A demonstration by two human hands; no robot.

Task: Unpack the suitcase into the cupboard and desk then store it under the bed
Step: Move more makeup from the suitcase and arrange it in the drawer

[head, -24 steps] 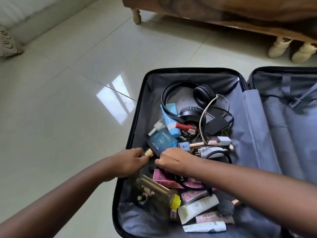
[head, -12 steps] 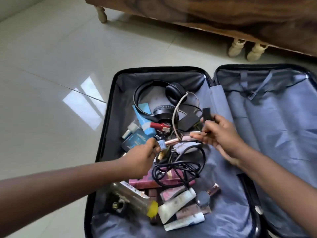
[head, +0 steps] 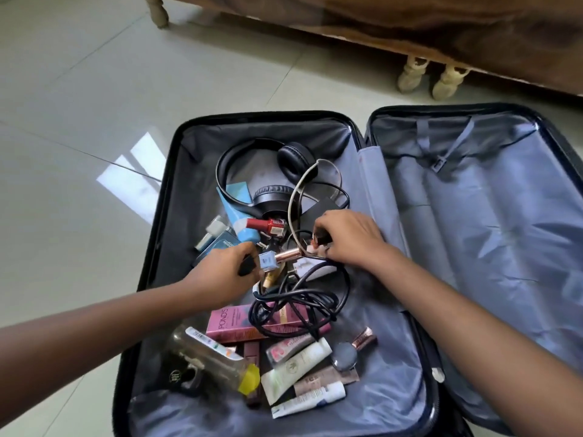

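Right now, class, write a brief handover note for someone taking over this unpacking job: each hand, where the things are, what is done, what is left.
Left hand: grips a small dark item above the clutter.
Right hand: pinches a small dark item beside the rose-gold tube.
Suitcase: open flat on the floor beside the bed. Its left half holds headphones, a coiled black cable, a pink Pond's box, a bottle and tubes; its right half shows only lining.
Done: suitcase opened.
Left: move everything to cupboard and desk, then store the suitcase under the bed.
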